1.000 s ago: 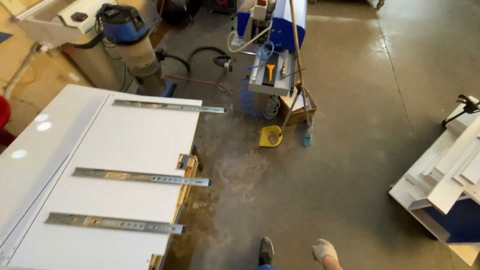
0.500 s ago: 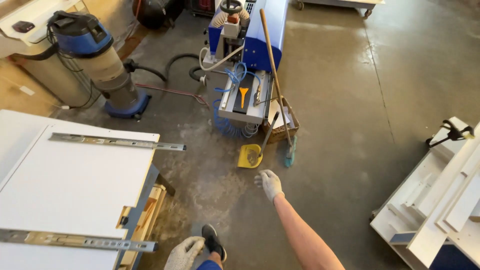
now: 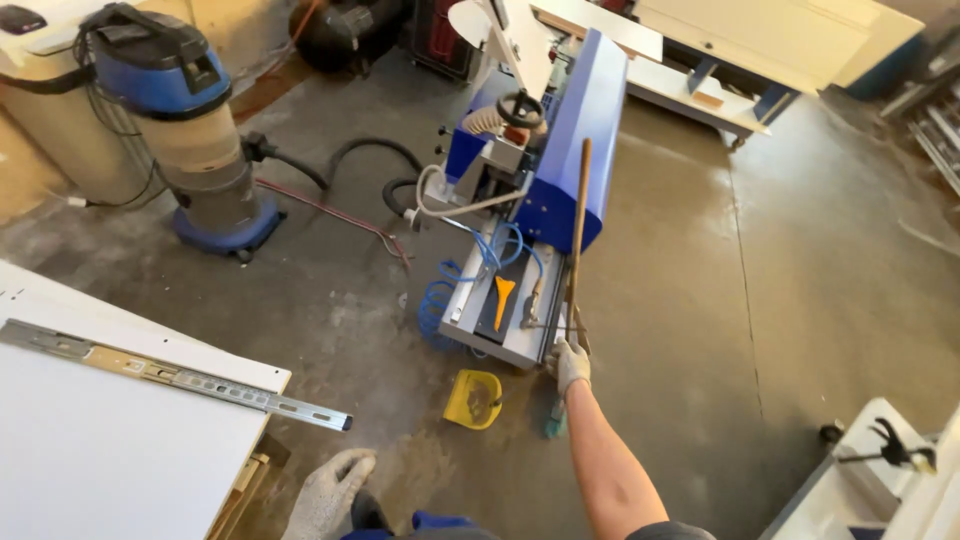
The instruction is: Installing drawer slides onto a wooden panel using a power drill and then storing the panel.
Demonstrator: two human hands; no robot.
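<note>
Grey-gloved left hand (image 3: 328, 490) hangs low, fingers loosely curled, holding nothing, beside the white panel with its metal drawer slide (image 3: 175, 376). Farther out, the gloved right hand (image 3: 571, 366) grips a long wooden broom handle (image 3: 578, 240) — leaning against the blue machine (image 3: 570, 150), just past a yellow dustpan (image 3: 473, 399).

A broom (image 3: 577, 240) leans against the machine (image 3: 540, 190); a dustpan (image 3: 473, 399) lies just left, apparently on the floor.

Right hand (image 3: 571, 365) wearing a pale knitted cloth glove, gripping a matt wooden broom handle (image 3: 579, 235), yellow plastic dustpan (image 3: 474, 399) lying on rough stained concrete floor (image 3: 800, 270), metal drawer slide (image 3: 175, 377) shining on smooth white panel (image 3: 90, 450).
</note>
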